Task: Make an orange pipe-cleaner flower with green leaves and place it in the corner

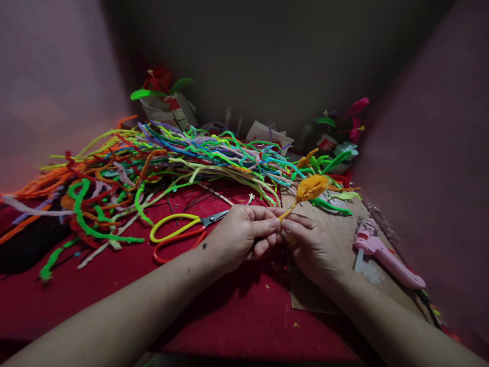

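My left hand [242,232] and right hand [311,244] meet, both pinching the stem base of an orange fuzzy flower [312,188]; its head tilts up rightward above the cardboard [311,293]. Scissors [178,235] lie beside my left wrist on red cloth [229,326]; pipe-cleaner heap [214,148] beyond; pink glue gun [389,257] on the cardboard, right.

The left forearm [126,310] and right forearm [393,313] stretch from the lower corners; left hand [237,232] and right hand [321,250] meet near the centre, fingers [261,248] bent.
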`<state>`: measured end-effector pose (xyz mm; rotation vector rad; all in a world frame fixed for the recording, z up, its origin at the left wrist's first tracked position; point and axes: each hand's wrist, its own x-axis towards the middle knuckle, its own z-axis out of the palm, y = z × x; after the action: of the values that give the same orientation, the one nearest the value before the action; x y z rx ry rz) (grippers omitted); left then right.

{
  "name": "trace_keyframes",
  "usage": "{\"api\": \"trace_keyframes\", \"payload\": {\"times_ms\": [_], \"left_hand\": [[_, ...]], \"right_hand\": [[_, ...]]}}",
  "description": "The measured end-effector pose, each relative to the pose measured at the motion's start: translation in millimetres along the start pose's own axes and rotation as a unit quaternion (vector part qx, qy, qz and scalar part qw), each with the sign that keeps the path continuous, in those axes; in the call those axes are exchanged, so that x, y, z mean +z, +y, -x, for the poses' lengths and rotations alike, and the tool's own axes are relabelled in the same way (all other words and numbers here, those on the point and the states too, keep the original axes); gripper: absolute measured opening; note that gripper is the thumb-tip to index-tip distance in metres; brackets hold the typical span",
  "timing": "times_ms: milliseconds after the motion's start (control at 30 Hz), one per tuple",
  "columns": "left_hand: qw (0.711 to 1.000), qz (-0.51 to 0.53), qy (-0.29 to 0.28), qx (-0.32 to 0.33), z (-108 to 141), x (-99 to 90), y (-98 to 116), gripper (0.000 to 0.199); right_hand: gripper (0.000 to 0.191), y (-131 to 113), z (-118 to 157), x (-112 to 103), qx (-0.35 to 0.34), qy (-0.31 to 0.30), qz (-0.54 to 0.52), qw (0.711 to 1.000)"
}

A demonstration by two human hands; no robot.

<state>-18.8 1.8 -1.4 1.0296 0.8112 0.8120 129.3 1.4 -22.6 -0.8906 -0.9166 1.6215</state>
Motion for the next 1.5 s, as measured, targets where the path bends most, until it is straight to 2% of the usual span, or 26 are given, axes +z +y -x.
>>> {"api": "trace_keyframes", "payload": {"times_ms": [100,167,233,333,467,533,567,667,767,833,900,1000,1067,1200,1333,1433,1500], "left_hand": [[0.997,-0.073,0.003,0.001,0.9,2.3,0.5,0.023],[0.981,-0.180,0.039,0.052,2.7,5.1,-1.0,0.024],[0.933,-0.315,0.085,0.153,4.7,7.0,-4.7,0.020],[0.828,-0.467,0.128,0.281,6.5,6.8,-12.1,0.007],[0.728,-0.564,0.158,0.356,6.3,3.8,-17.8,0.011],[0.694,-0.596,0.146,0.377,5.8,2.1,-18.8,0.015],[0.686,-0.603,0.137,0.382,5.5,1.4,-19.1,0.017],[0.702,-0.579,0.141,0.390,4.6,0.3,-18.7,0.017],[0.744,-0.526,0.171,0.375,4.1,1.5,-15.3,0.013],[0.792,-0.476,0.188,0.332,4.3,3.6,-10.9,0.010],[0.861,-0.395,0.185,0.260,5.0,6.4,-5.3,0.011],[0.957,-0.218,0.135,0.134,5.9,10.3,2.9,0.016],[0.989,-0.099,0.091,0.065,5.9,10.8,6.5,0.016],[0.998,0.056,0.015,-0.009,3.7,3.2,7.3,0.012],[0.987,0.122,-0.066,-0.078,0.1,-8.3,4.6,0.005],[0.982,0.132,-0.089,-0.102,-1.7,-10.1,4.5,0.002],[0.992,0.071,-0.072,-0.080,-0.9,-7.1,4.8,0.010]], "right_hand": [[0.011,-0.1,-0.1,0.9,0.003,0.001,-0.013,1.000],[0.009,0.3,-0.2,1.1,0.002,0.002,-0.022,1.000],[0.010,0.6,-0.2,0.9,0.001,0.007,-0.038,0.999],[0.009,0.4,0.1,0.4,0.008,0.012,-0.060,0.998],[0.008,0.8,0.4,0.7,0.018,0.011,-0.051,0.998],[0.011,2.1,0.7,1.1,0.015,0.010,-0.043,0.999],[0.011,2.7,1.1,1.4,0.011,0.010,-0.036,0.999],[0.013,3.7,3.3,2.4,-0.010,0.017,-0.002,1.000],[0.016,2.1,5.7,3.5,-0.039,0.000,0.034,0.999],[0.019,0.6,6.5,3.6,-0.048,-0.015,0.047,0.998],[0.020,-0.2,6.3,2.9,-0.047,-0.017,0.049,0.998],[0.015,0.4,4.8,0.2,-0.043,-0.014,0.053,0.998],[0.015,1.4,3.5,-1.7,-0.045,-0.016,0.058,0.997],[0.018,3.5,1.0,-3.6,-0.023,-0.012,0.032,0.999],[0.021,5.5,-1.7,-3.8,0.006,-0.022,-0.008,1.000],[0.019,6.1,-2.8,-3.7,0.009,-0.030,-0.020,0.999],[0.017,5.7,-2.5,-3.1,0.008,-0.024,-0.034,0.999]]}}
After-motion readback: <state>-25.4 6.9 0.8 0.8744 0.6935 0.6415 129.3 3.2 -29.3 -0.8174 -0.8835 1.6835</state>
